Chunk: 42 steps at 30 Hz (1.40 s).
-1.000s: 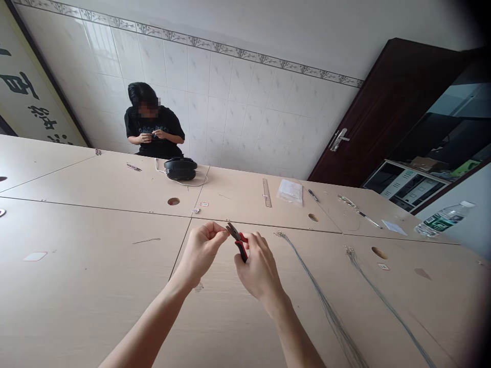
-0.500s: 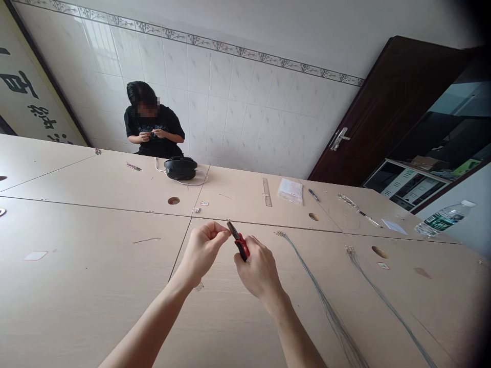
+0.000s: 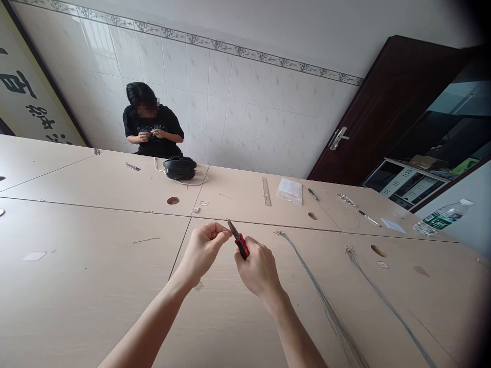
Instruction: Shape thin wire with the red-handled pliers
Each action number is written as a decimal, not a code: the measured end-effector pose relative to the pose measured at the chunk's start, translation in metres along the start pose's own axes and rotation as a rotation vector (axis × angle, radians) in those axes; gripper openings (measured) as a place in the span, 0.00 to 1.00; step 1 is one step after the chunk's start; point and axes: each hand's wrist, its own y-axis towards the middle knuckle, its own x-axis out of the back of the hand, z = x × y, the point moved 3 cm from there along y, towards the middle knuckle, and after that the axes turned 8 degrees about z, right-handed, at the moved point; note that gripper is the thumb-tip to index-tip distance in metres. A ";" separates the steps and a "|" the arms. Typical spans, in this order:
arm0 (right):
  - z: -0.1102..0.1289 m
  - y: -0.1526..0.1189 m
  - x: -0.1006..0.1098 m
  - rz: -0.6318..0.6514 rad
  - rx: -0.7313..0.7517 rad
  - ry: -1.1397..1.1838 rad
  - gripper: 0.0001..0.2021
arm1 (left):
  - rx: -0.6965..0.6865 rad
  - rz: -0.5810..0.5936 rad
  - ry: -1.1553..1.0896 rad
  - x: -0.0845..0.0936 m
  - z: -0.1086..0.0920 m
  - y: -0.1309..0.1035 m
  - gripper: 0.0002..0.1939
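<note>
My right hand [image 3: 258,263] is closed around the red and black handles of a pair of pliers [image 3: 240,241], whose dark jaws point up and to the left. Just left of the jaws, my left hand [image 3: 206,248] pinches something too small to make out, its fingertips at the plier tips. Both hands are above the pale table [image 3: 115,301]. To the right of my right hand lies a bundle of thin grey cords [image 3: 307,271] with metal ends, and a second bundle [image 3: 379,294] lies farther right.
Across the table sits a person [image 3: 153,120] in black, behind a black device [image 3: 180,167] with a white cable. A ruler [image 3: 266,192], a plastic packet [image 3: 290,190], pens [image 3: 313,194] and a water bottle [image 3: 445,217] lie toward the far right. A thin wire [image 3: 146,240] lies left.
The plier jaws look narrower and closer together than before. Both hands have stayed almost in place.
</note>
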 end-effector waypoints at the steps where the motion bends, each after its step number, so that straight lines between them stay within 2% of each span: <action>1: 0.000 0.000 0.000 -0.006 0.002 0.000 0.08 | 0.003 0.014 0.012 0.000 0.000 0.000 0.12; 8: -0.003 0.004 0.002 -0.044 -0.022 -0.027 0.07 | 0.000 0.091 0.045 -0.005 -0.001 -0.001 0.11; 14: -0.010 0.006 0.000 -0.059 -0.029 -0.059 0.07 | -0.056 0.070 0.038 -0.008 0.002 0.001 0.11; 24: -0.012 0.008 0.002 -0.058 -0.036 -0.099 0.08 | -0.025 0.116 0.125 -0.010 0.005 0.005 0.11; 30: -0.015 0.009 -0.001 -0.089 -0.004 -0.105 0.09 | -0.027 0.077 0.125 -0.012 0.004 0.006 0.06; 42: -0.018 0.012 0.002 -0.069 -0.004 -0.092 0.11 | -0.027 0.034 0.060 -0.016 0.005 0.006 0.06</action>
